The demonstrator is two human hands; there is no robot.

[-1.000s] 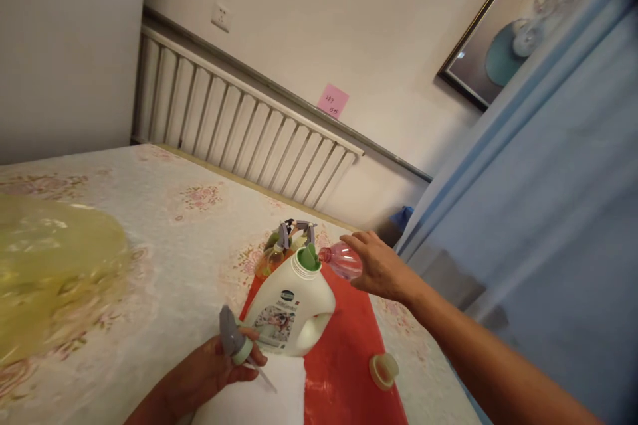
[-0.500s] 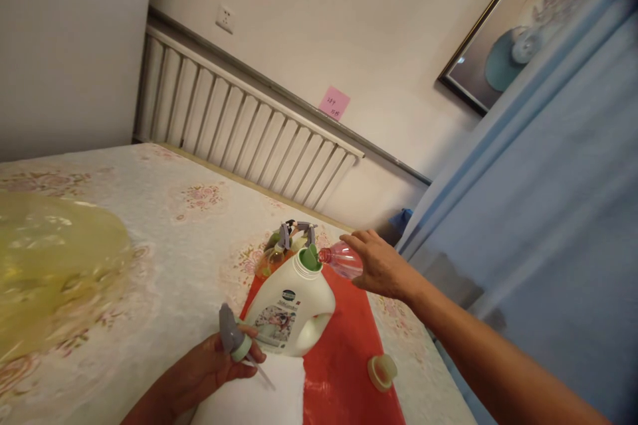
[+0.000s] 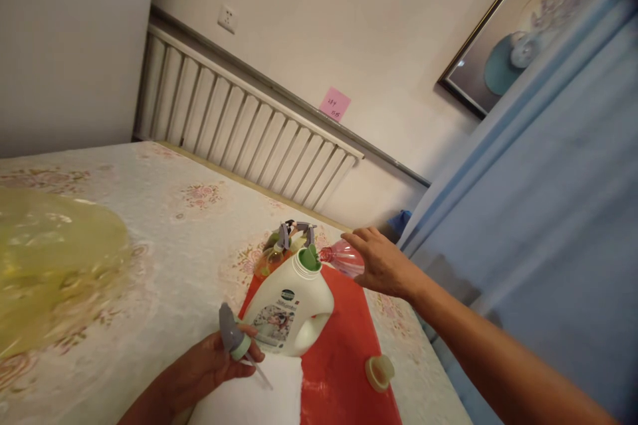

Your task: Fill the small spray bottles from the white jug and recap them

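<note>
My left hand [image 3: 219, 362] is closed around a grey spray trigger head [image 3: 231, 331] with a pale green collar, its thin dip tube pointing down to the right. In my right hand [image 3: 381, 262] a clear pink bottle [image 3: 343, 256] lies tilted nearly level. Its neck points left at the mouth of a large white detergent jug [image 3: 286, 312], which has a green spout insert [image 3: 309, 257]. Whether liquid flows there, I cannot make out. The jug stands on a red sheet [image 3: 343, 339], and its label faces me. Right of it lies a pale cap [image 3: 379, 372].
Behind the jug stand several spray bottles [image 3: 274, 257] with grey triggers. White paper [image 3: 259, 392] lies in front. A translucent yellow plastic bag [image 3: 60, 259] bulges on the flowered tablecloth [image 3: 164, 292] at left. A radiator [image 3: 234, 116] lines the wall; a blue curtain [image 3: 543, 212] hangs at right.
Almost nothing differs. Both hands keep their hold, and the pink bottle stays tilted at the jug's mouth. The view has shifted very slightly.
</note>
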